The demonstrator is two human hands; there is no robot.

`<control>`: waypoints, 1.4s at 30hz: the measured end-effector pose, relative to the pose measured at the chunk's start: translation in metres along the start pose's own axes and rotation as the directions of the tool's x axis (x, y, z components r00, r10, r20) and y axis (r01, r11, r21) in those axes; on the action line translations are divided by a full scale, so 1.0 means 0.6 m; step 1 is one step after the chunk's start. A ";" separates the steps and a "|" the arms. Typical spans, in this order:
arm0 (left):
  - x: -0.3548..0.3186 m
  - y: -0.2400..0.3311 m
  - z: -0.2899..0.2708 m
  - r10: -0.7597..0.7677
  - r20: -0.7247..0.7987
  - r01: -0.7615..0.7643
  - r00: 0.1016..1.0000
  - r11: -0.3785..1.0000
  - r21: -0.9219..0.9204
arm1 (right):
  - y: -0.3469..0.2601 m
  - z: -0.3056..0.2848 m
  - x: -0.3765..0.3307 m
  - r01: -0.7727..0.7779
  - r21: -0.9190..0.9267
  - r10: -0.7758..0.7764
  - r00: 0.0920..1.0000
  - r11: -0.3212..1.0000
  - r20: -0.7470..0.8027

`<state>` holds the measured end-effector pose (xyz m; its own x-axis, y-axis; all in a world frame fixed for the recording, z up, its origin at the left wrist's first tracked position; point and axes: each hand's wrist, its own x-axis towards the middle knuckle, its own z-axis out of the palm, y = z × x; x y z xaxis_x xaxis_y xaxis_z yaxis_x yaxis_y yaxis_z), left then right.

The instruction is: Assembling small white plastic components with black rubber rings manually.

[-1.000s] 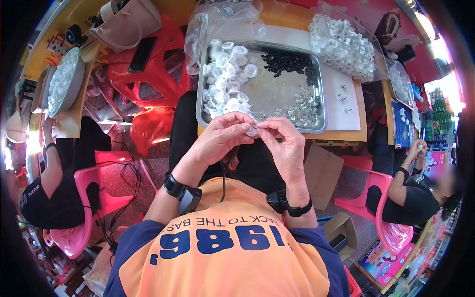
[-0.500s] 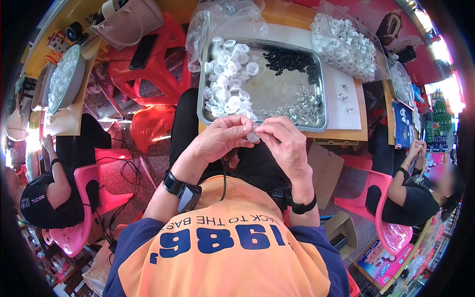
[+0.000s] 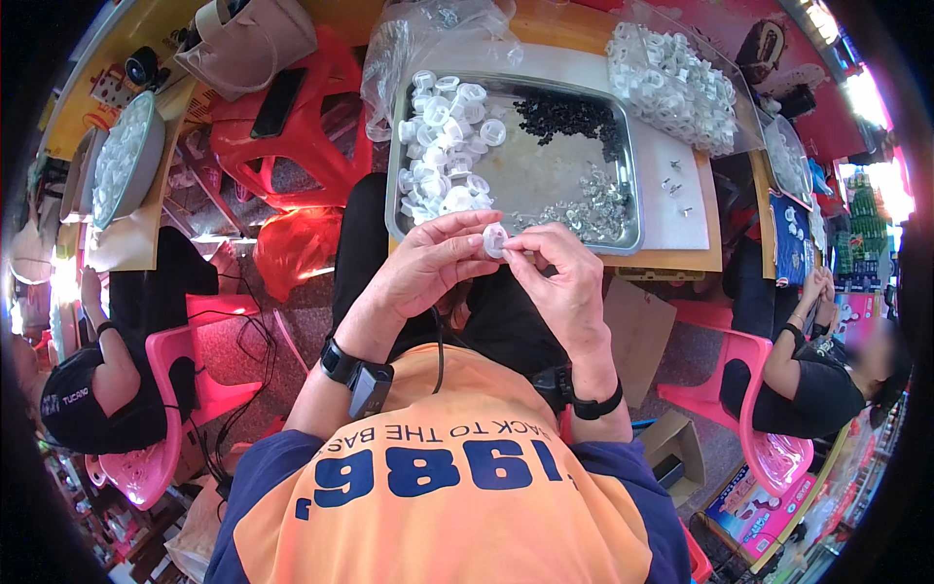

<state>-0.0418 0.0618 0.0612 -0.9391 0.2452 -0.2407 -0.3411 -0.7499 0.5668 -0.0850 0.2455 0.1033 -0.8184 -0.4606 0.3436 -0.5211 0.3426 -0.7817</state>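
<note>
Just off the near edge of a metal tray (image 3: 637, 195), my left hand (image 3: 438, 261) pinches a small white round plastic part (image 3: 494, 240) between thumb and fingers. Its round face is turned up toward me. From the other side, my right hand (image 3: 562, 282) has thumb and forefinger closed at the part's edge. Whether a smaller piece also sits between those fingertips is too small to tell. Inside the tray, white plastic parts (image 3: 443, 146) pile up on the left, small black pieces (image 3: 569, 119) at the far right and small metal pieces (image 3: 593, 209) at the near right.
A clear bag (image 3: 671, 88) of white parts lies beyond the tray's right corner. A few metal pieces (image 3: 673, 183) rest on the white board (image 3: 671, 229). A red stool (image 3: 263, 146) with a phone (image 3: 279, 102) stands left. Seated people flank me, one (image 3: 817, 370) at right, another (image 3: 88, 389) at left.
My fingers have shifted around the white part, and it is now tilted up with its round face showing more fully. My left fingers have spread higher; my right hand has turned slightly.
</note>
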 end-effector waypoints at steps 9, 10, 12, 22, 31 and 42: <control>-0.001 -0.001 0.001 0.015 -0.011 -0.015 1.000 0.999 0.042 | 0.015 0.009 0.000 0.217 -0.193 -0.214 0.976 0.957 0.039; -0.001 -0.002 0.000 0.021 -0.024 -0.020 1.000 0.998 0.054 | 0.012 0.009 0.000 0.216 -0.194 -0.213 0.976 0.957 0.039; -0.001 -0.003 -0.001 0.019 -0.017 -0.019 1.000 0.999 0.050 | 0.005 0.008 -0.002 0.279 -0.278 -0.267 0.960 0.919 0.081; 0.003 -0.006 0.001 0.022 -0.003 -0.022 1.000 0.996 -0.081 | -0.003 0.007 -0.005 0.157 -0.233 -0.177 0.982 0.960 -0.069; -0.001 -0.011 -0.010 -0.018 0.009 0.019 1.000 1.000 -0.017 | 0.006 -0.008 0.002 0.312 -0.335 -0.263 0.947 0.889 0.186; -0.002 -0.014 -0.010 0.020 -0.045 -0.021 0.999 1.000 -0.006 | 0.022 0.009 -0.011 0.256 -0.200 -0.236 0.964 0.946 0.121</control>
<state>-0.0377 0.0639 0.0520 -0.9431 0.2023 -0.2640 -0.3214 -0.7585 0.5669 -0.0854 0.2488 0.0881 -0.6368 -0.6243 0.4524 -0.7510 0.3694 -0.5472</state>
